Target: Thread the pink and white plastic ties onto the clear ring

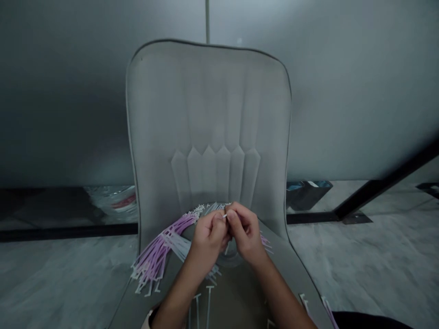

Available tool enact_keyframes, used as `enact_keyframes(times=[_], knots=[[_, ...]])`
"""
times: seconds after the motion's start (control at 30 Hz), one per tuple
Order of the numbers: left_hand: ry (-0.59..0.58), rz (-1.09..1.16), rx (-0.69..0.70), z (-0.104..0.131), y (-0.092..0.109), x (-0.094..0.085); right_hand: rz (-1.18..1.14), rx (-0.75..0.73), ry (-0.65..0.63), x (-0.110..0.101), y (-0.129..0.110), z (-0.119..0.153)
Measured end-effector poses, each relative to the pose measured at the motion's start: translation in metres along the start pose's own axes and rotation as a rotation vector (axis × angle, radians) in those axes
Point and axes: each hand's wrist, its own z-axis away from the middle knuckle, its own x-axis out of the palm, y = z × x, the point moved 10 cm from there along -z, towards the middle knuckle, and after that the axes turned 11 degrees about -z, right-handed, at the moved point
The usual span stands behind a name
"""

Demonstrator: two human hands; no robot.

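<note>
My left hand (211, 233) and my right hand (244, 232) meet above the chair seat, thumbs and fingertips pinched together. A small white piece (224, 215) shows between the fingertips of both; the rest of it is hidden by the fingers. Beneath the hands is a clear round object (230, 259), partly covered. Left of my left hand lies a fanned bundle of thin purple sticks (154, 256) with white T-shaped or bent ends. Pale whitish sticks (176, 244) cross that bundle. More purple sticks (266, 242) stick out beyond my right hand.
The grey padded chair (209, 105) faces me, its back against a grey panel wall (350, 82). Loose white sticks (209, 306) lie near the seat front, others (305, 301) by its right edge. Behind are a plastic bag (115, 203), a dark box (310, 195) and a black bar (387, 178).
</note>
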Motion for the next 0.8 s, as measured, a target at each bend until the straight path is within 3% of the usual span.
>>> enact_keyframes(times=[0.23, 0.47, 0.8], knots=[[0.019, -0.034, 0.013, -0.001, -0.004, -0.004, 0.003, 0.016, -0.006, 0.000, 0.007, 0.000], [-0.040, -0.076, 0.099, 0.002, 0.004, -0.004, -0.006, 0.006, -0.060, 0.004, 0.002, 0.001], [-0.042, -0.181, 0.189, 0.003, 0.015, -0.005, -0.059, -0.019, -0.007, 0.005, 0.003, 0.003]])
